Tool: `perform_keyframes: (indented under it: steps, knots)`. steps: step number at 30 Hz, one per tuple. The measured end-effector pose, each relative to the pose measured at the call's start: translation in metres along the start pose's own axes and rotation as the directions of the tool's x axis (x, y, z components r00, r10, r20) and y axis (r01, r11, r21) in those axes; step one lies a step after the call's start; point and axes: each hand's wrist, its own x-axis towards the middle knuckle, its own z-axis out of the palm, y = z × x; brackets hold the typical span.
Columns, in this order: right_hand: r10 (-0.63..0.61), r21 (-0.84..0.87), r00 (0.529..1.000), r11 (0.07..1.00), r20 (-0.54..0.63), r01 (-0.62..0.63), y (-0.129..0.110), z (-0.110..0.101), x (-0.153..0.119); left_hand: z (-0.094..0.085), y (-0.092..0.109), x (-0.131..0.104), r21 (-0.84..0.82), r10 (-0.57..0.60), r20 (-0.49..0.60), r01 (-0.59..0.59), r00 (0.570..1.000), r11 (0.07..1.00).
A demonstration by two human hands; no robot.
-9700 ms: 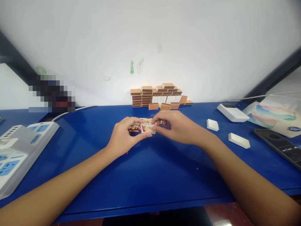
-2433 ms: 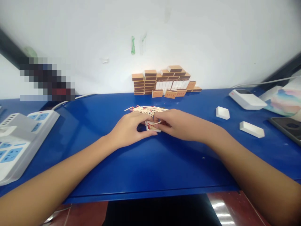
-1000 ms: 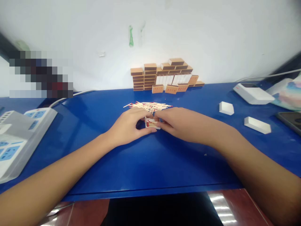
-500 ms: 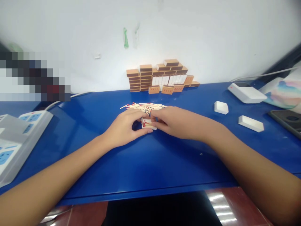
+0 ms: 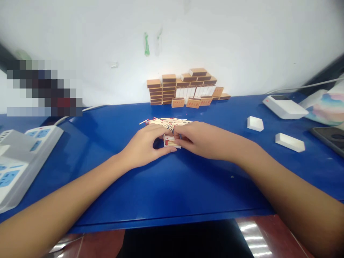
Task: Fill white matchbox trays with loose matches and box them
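A small white matchbox tray [image 5: 175, 146] holds several red-headed matches [image 5: 171, 142] lying along it. My left hand [image 5: 146, 145] curves around the tray's left end, thumb along the near side and fingers at the far side. Over the tray's right end, my right hand [image 5: 192, 139] has thumb and forefinger pinched down on the matches inside; the exact number between them is hidden. Just behind both hands, a loose heap of matches [image 5: 168, 122] is spread on the blue table [image 5: 161, 190].
Matchboxes [image 5: 168, 89] are stacked against the wall. Two white blocks [image 5: 255, 123] and a white device [image 5: 285, 106] lie on the right, near a dark phone [image 5: 329, 139]. A grey-white plastic case with blue labels [image 5: 40, 154] occupies the left side.
The whole view has shifted slightly, so everything sits a little further right. Both hands keep nearly the same place and grip at the tray.
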Motion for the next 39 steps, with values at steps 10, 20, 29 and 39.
perform_keyframes:
  steps: [10, 20, 29, 39]
  knots:
    - [0.004, -0.020, 1.000, 1.000, 0.010, -0.004, -0.001, 0.000, 0.000, -0.001, 0.000, 0.001, -0.014, 0.005, 0.002, -0.005, 1.000, 1.000]
    - [-0.004, -0.013, 1.000, 1.000, 0.001, 0.004, -0.002, 0.000, -0.001, -0.001, 0.000, 0.000, -0.011, 0.005, -0.007, -0.005, 1.000, 1.000]
    - [-0.001, -0.098, 1.000, 0.995, 0.011, 0.002, -0.008, 0.000, -0.004, 0.000, -0.001, 0.000, 0.015, 0.022, -0.007, -0.022, 1.000, 1.000]
    - [0.029, -0.134, 0.999, 0.991, 0.016, -0.026, -0.015, -0.002, -0.009, -0.001, 0.004, 0.000, 0.032, 0.008, 0.024, -0.009, 1.000, 0.999]
